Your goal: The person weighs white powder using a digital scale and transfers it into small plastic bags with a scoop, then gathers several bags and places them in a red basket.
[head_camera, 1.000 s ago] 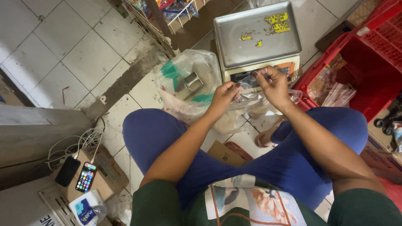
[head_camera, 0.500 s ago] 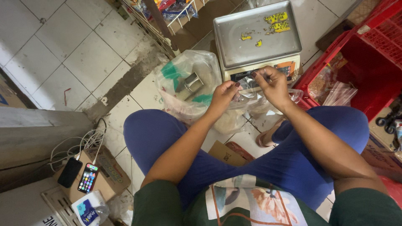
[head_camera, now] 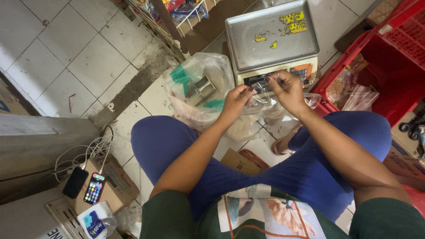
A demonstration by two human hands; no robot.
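Observation:
Both of my hands are raised over my knees and pinch one small clear plastic bag [head_camera: 264,92] between them. My left hand [head_camera: 237,102] grips its left edge with fingertips closed. My right hand [head_camera: 287,90] holds the right edge. Just beyond the hands stands a digital scale [head_camera: 271,35] with a steel weighing pan bearing yellow stickers. To the left of the scale, on the floor, sits a large clear bag [head_camera: 199,88] of pale grain with a metal scoop [head_camera: 202,86] inside. Under my hands lies more crumpled clear plastic [head_camera: 283,108].
A red plastic crate [head_camera: 380,57] with packets stands at the right. Two phones [head_camera: 85,185] charge on a cardboard box at lower left, with white cables. A wire rack [head_camera: 177,17] of goods stands at the top. My legs in blue trousers fill the middle.
My hands have stayed at the small clear bag, shifting their fingers slightly along its edges. The view has barely moved.

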